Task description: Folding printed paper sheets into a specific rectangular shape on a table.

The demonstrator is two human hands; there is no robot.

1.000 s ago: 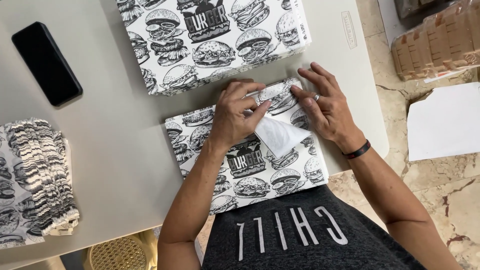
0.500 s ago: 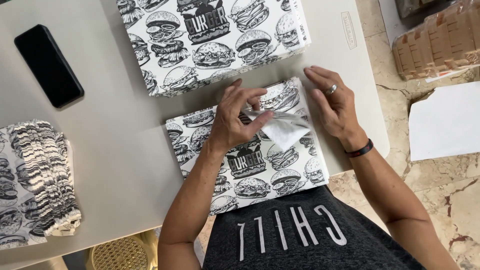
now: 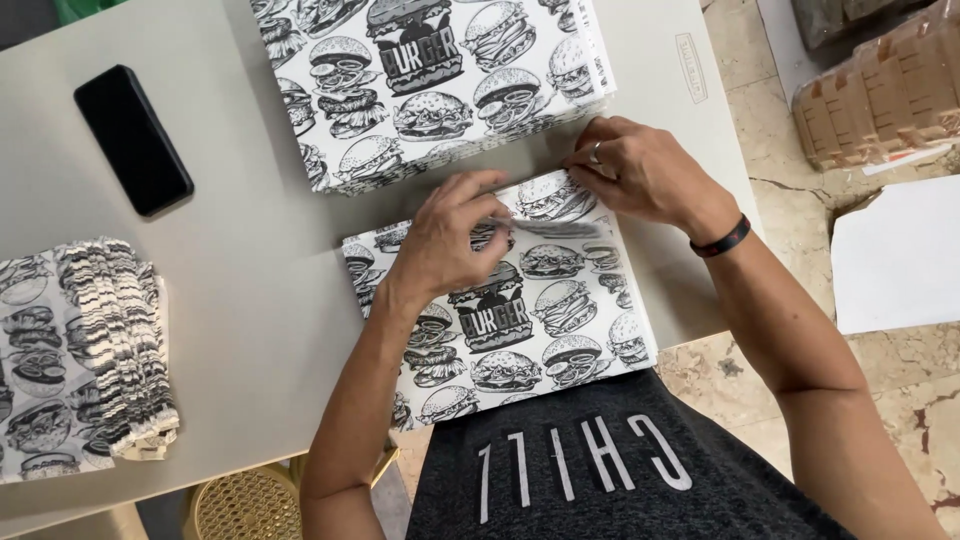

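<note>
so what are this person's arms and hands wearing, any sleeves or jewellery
Both arms are bare, with no sleeves in view. The right hand has a silver-coloured ring on one finger, and its wrist carries a thin black band with a small red mark. The left hand shows no ring or band. No gloves on either.

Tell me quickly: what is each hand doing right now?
Left hand: fingers bent, pressing on the printed sheet; holds nothing.
Right hand: pinching the sheet's top edge.
</note>
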